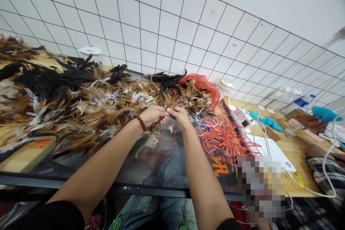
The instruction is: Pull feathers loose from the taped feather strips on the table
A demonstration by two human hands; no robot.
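Observation:
My left hand [154, 115], with a red bead bracelet [140, 122] at its wrist, is closed in a pinch. Its fingertips meet those of my right hand [179, 116], also pinched. Between them they grip the base of a few brown feathers [168, 101], whose tips fan upward; the exact hold is too small to make out. A wide heap of brown and white feathers [107, 102] spreads behind my hands and to the left. Below them, a small pale feather tuft [170, 127] shows above the dark glossy tabletop [151, 167].
A tangle of red-orange cord [221, 136] lies right of my hands. Behind it are a red plastic bag [205, 84] and a white lidded cup [226, 86]. Black feathers [75, 75] lie at back left, near a wire grid [151, 18]. Another person's plaid clothing [327, 176] shows at right.

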